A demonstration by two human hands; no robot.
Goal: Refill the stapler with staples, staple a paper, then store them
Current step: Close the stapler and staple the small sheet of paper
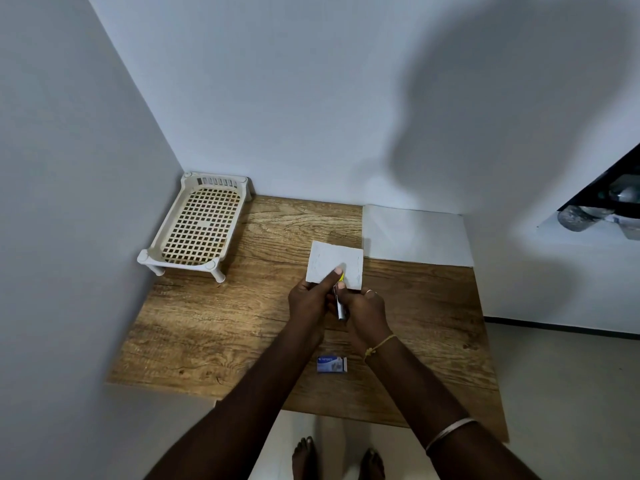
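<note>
A small folded white paper [333, 260] is held above the middle of the wooden table [207, 327]. My left hand [310, 299] pinches its near edge, thumb on top. My right hand [367, 308] grips a small stapler [340, 303] with a yellow tip and silver body, its mouth at the paper's near edge. Most of the stapler is hidden between my hands. A blue and white staple box [331, 364] lies on the table near the front, below my wrists.
A cream plastic rack [199, 225] with a grid floor stands in the back left corner by the walls. A large white sheet [415, 239] lies flat at the back right. My bare feet [337, 459] show below the table's front edge.
</note>
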